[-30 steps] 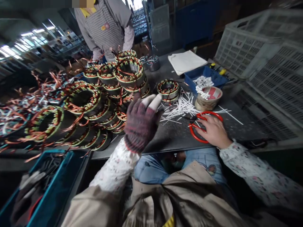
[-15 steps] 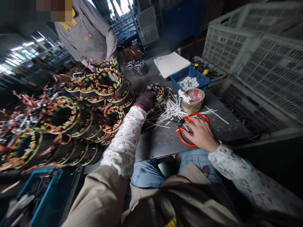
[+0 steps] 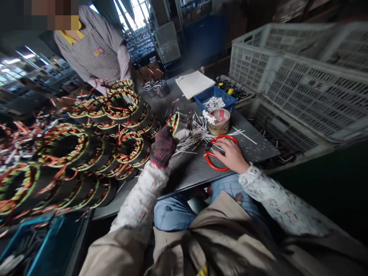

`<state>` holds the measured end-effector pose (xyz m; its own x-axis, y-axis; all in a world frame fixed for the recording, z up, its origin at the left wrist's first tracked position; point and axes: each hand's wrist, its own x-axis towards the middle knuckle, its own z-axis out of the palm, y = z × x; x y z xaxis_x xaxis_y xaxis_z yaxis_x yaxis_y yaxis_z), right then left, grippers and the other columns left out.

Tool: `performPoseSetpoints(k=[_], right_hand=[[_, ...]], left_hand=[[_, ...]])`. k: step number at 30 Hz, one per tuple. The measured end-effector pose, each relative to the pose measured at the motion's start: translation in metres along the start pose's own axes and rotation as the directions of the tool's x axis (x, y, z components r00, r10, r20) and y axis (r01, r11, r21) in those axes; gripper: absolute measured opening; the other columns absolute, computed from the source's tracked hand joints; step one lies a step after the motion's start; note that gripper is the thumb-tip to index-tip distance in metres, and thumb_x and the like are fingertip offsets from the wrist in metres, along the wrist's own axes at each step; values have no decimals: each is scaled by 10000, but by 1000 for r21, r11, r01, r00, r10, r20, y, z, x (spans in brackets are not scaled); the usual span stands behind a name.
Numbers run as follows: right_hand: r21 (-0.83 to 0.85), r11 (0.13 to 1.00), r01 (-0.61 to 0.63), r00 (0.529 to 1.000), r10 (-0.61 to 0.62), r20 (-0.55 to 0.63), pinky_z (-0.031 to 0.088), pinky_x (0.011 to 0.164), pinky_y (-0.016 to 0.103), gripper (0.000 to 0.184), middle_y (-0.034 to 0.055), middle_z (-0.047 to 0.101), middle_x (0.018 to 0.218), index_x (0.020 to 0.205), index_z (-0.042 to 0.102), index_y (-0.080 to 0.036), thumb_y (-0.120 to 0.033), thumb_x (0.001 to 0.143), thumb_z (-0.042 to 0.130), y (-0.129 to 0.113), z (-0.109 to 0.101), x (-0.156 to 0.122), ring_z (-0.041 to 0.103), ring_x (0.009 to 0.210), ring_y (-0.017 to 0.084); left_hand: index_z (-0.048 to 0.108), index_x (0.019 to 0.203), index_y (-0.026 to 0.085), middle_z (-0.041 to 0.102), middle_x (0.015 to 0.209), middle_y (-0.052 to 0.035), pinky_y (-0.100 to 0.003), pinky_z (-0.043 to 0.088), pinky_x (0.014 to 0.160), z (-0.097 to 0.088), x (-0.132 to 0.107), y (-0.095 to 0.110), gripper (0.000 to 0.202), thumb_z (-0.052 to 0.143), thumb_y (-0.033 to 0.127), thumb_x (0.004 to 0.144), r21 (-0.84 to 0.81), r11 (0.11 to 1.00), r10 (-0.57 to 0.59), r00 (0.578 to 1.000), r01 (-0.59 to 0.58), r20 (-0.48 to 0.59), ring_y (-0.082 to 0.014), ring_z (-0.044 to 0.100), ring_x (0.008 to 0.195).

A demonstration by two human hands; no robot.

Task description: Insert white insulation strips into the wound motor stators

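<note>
My left hand (image 3: pixel 163 145), in a dark knitted glove, is closed on a small wound stator ring (image 3: pixel 176 122) and holds it tilted above the dark table (image 3: pixel 195 172). My bare right hand (image 3: pixel 230 153) rests on the table with its fingers on the red-handled scissors (image 3: pixel 217 155). Several thin white strips (image 3: pixel 198 134) lie scattered between the two hands. A roll of tape (image 3: pixel 219 120) stands just behind the scissors.
A large heap of wound stators (image 3: pixel 86 145) with copper wires fills the table's left side. A blue tray (image 3: pixel 214 100) of white pieces and a white sheet (image 3: pixel 194 83) lie at the back. Another person (image 3: pixel 89 50) stands across the table. White plastic crates (image 3: pixel 301 84) stand on the right.
My left hand reached forward to the small stator, took hold of it and lifted it back toward me, tilted. My right hand stayed on the scissors.
</note>
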<state>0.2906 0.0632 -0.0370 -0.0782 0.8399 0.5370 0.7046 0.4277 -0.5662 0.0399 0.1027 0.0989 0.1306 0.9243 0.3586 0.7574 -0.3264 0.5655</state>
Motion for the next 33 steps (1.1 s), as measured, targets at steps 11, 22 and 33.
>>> performPoseSetpoints(k=[11,22,33], right_hand=[[-210,975,-80,972,29,-234,495,973,588,167,116,705,995,935,732,-197,-328,894,636,15,-24,95,617,1057,338],[348,935,66,908,89,-410,575,679,279,196,103,741,1075,1087,582,-194,-363,1035,499,-36,-36,40,736,813,147],[515,853,91,990,-20,-142,589,995,452,147,100,753,1143,1017,580,-257,-315,1023,445,-113,27,-43,705,1179,243]], left_hand=[[730,1032,221,716,795,-78,-570,503,1114,21,-113,-42,295,597,462,927,237,774,517,803,-587,297,-278,714,890],[728,1089,395,780,1004,19,-418,619,948,35,-214,-49,179,649,439,934,85,781,605,783,-619,147,-200,734,999],[664,1198,196,771,1119,-85,-490,438,1174,47,-120,-32,389,534,498,990,-3,936,352,935,-352,-35,-236,717,1097]])
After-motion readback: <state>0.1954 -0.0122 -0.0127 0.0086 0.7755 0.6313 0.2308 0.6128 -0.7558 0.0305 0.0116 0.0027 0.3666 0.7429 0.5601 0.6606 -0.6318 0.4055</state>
